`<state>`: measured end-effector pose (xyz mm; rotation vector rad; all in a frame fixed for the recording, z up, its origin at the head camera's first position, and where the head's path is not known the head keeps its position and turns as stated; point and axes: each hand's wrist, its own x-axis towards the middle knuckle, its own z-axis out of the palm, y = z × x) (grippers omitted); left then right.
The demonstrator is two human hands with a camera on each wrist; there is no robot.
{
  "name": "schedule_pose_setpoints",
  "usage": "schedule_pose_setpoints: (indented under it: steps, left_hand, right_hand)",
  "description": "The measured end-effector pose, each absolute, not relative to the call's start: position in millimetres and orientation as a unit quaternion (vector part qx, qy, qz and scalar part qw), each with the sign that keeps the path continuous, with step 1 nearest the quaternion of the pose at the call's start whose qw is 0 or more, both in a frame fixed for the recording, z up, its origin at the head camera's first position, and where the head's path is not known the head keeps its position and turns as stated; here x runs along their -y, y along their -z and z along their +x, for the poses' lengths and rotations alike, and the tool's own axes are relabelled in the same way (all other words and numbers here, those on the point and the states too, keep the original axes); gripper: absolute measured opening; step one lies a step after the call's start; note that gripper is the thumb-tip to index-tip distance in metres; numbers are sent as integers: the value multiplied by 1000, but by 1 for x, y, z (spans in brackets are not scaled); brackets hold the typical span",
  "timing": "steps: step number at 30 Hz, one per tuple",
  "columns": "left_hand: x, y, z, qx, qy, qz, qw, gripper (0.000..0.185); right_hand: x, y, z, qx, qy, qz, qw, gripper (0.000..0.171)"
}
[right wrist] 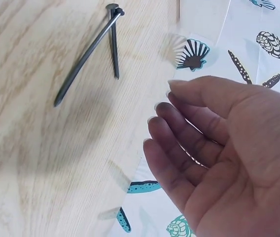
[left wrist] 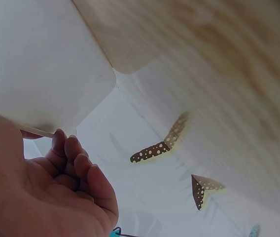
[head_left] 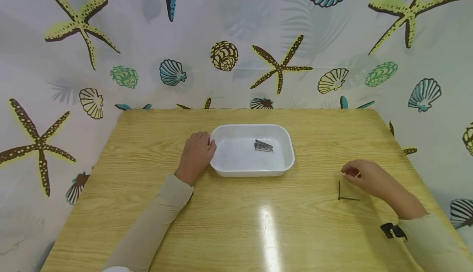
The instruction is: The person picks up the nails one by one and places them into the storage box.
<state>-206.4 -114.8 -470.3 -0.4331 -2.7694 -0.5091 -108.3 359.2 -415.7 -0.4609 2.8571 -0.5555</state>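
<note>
A white plastic basin [head_left: 251, 173] stands on the table, and a small bundle of dark nails [head_left: 264, 146] lies in its right half. My left hand [head_left: 197, 153] grips the basin's left rim; in the left wrist view, the fingers [left wrist: 94, 185] are curled at the basin's edge [left wrist: 36, 129]. On the right, two nails [head_left: 339, 190] lie on the wood in an L shape, heads together. Just beyond them hovers my right hand [head_left: 373, 179], its fingers loosely bent with nothing in them. The right wrist view shows the nails [right wrist: 87, 58] apart from the fingertips [right wrist: 156, 143].
The wooden table [head_left: 155, 140] bears the basin and loose nails. A white cloth [head_left: 236, 26] printed with starfish and shells hangs behind and at both sides of it. A dark strap [head_left: 393, 231] is on the right wrist.
</note>
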Motion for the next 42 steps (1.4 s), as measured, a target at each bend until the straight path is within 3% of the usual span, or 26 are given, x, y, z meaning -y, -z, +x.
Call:
schedule_pose_setpoints:
  steps: [16,42]
  left_hand:
    - [117,468,-205,965,174,-144,135,24]
    - [115,470,-207,963,189,-143,129,25]
  right_hand:
    - [-372,430,-93,-938,224,-175,199,15]
    - [-373,445,-85,-929,245,-182,209,17]
